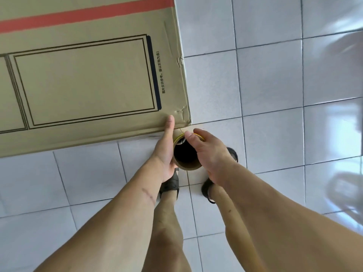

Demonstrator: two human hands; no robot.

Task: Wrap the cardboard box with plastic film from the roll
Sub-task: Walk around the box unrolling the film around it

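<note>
Gripping the roll (186,158) upright at the cardboard box (88,75) corner, left hand (167,152) and right hand (210,154) clasp it; unanchored film may slip off.

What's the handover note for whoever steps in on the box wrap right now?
Left hand: grips the brown cardboard-core film roll from its left side, thumb up against the box edge.
Right hand: grips the roll's right side, fingers over the top rim.
Large tan cardboard box with red stripe: on the white tiled floor, roll held upright at its near corner.
Done: roll in position; whether any film is on cannot be told.
Left: the wrapping.
</note>
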